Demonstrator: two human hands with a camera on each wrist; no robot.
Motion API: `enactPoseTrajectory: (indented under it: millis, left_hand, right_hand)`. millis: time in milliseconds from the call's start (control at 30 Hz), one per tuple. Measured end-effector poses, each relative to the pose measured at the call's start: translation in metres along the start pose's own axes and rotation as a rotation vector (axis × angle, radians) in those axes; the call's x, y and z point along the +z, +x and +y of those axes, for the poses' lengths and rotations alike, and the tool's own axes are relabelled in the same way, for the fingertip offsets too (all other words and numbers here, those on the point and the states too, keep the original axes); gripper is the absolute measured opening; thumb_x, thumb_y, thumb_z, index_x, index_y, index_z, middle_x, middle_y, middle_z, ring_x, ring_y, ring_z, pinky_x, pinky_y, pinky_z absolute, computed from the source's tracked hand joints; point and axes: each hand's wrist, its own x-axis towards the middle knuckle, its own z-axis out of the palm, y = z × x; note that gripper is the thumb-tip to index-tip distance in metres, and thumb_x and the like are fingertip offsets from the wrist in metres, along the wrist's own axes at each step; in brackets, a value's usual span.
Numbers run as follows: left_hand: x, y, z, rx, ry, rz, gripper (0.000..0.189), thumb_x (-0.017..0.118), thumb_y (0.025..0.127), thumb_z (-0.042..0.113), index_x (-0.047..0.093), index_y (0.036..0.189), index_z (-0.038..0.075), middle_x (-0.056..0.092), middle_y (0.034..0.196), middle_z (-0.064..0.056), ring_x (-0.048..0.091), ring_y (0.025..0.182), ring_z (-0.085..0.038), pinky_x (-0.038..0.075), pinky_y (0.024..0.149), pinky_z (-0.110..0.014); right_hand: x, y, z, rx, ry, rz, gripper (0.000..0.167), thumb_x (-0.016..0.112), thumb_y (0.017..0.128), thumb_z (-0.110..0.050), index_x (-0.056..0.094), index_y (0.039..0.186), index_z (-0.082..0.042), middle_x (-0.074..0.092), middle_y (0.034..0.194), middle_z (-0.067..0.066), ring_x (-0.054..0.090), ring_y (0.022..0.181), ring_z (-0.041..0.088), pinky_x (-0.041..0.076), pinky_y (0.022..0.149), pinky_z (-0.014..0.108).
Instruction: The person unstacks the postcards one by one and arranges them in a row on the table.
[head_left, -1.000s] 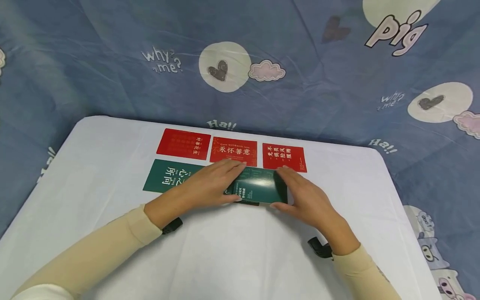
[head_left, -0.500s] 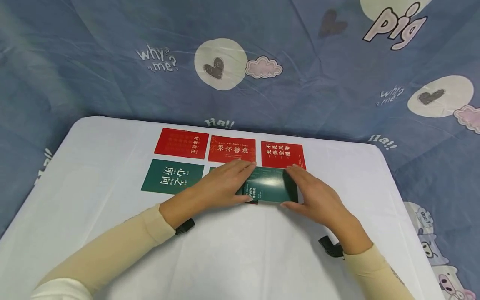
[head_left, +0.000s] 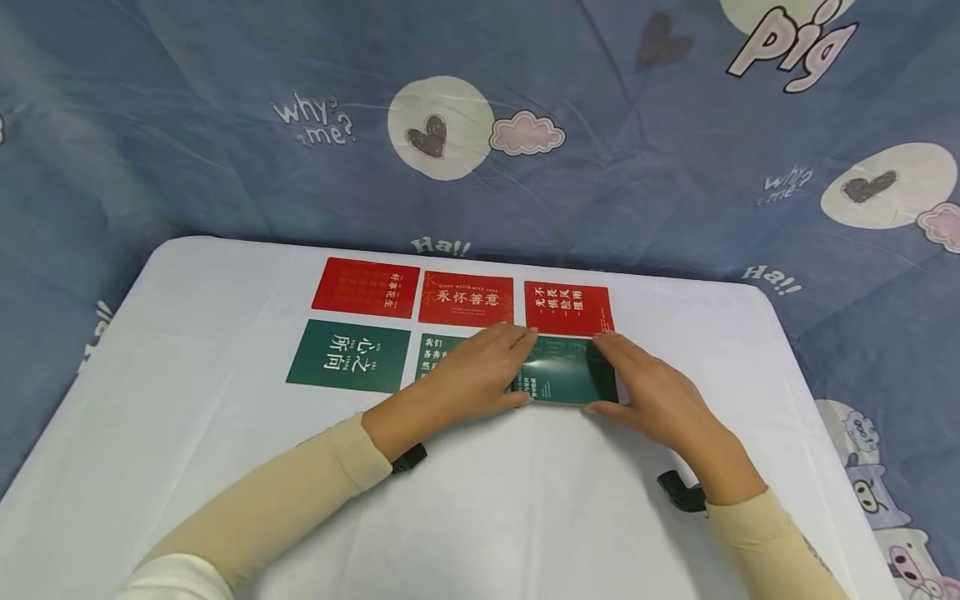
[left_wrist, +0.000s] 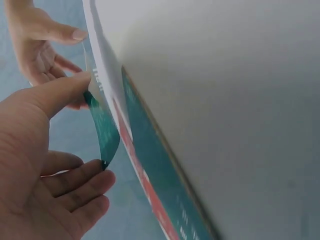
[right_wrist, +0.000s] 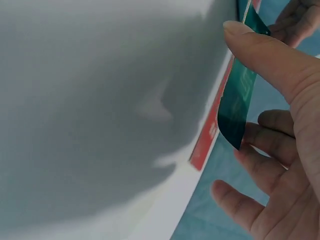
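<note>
Both hands hold a green card [head_left: 566, 371] just above the white table, one at each end. My left hand [head_left: 480, 371] pinches its left end between thumb and fingers. At its right end, my right hand [head_left: 652, 392] grips the top and bottom edges. The card [left_wrist: 106, 127] looks slightly bowed in the left wrist view. Under the left hand, a second green card [head_left: 433, 352] with white writing is partly covered. Farther left lies another green card [head_left: 348, 356]. Behind them is a row of red cards: left [head_left: 366, 287], middle [head_left: 467, 310] and right [head_left: 568, 308].
A white cloth covers the table [head_left: 480, 517]. Its back edge meets a blue patterned curtain [head_left: 300, 192] just behind the red cards. Black wrist straps or mounts show below the left [head_left: 409, 459] and right [head_left: 682, 492] wrists.
Both hands have moved to the right with the green card between them. More of the middle green card and the whole left green card now show.
</note>
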Motion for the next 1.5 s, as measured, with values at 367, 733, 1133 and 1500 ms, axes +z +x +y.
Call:
enactPoseTrajectory:
  millis: [367,733,1133,1500]
  left_hand:
    - [0.016,0.024,0.015,0.014,0.031,0.025,0.087,0.081,0.091,0.045,0.046,0.154,-0.003,0.055,0.150,-0.015,0.052,0.138,-0.029,0.038,0.119,-0.039]
    - [0.020,0.033,0.021,0.009,0.021,0.038,0.087,0.082,0.090,0.045,0.047,0.153,-0.004,0.057,0.147,-0.015,0.055,0.133,-0.027,0.043,0.116,-0.036]
    - [0.023,0.034,0.017,-0.025,0.004,-0.031,0.090,0.083,0.088,0.047,0.048,0.152,-0.005,0.057,0.147,-0.017,0.055,0.133,-0.028,0.041,0.117,-0.039]
    - [0.024,0.034,0.018,-0.013,0.088,-0.059,0.075,0.079,0.091,0.050,0.060,0.142,-0.002,0.064,0.138,-0.013,0.057,0.129,-0.027,0.043,0.115,-0.040]
  right_hand:
    - [0.000,-0.011,0.019,0.034,-0.034,-0.026,0.096,0.095,0.077,-0.032,0.047,0.155,-0.002,0.049,0.155,0.022,0.051,0.139,0.041,0.052,0.102,0.058]
    - [-0.002,-0.012,0.027,0.057,-0.027,-0.070,0.096,0.095,0.078,-0.029,0.045,0.156,-0.002,0.048,0.156,0.023,0.048,0.142,0.041,0.050,0.105,0.058]
    - [-0.002,0.003,0.029,0.144,0.132,-0.215,0.096,0.092,0.081,-0.025,0.039,0.160,-0.006,0.046,0.158,0.022,0.047,0.141,0.043,0.046,0.108,0.061]
    - [0.002,0.006,0.032,0.191,0.263,-0.281,0.094,0.087,0.087,-0.024,0.034,0.163,-0.012,0.037,0.164,0.019,0.038,0.146,0.043,0.039,0.113,0.064]
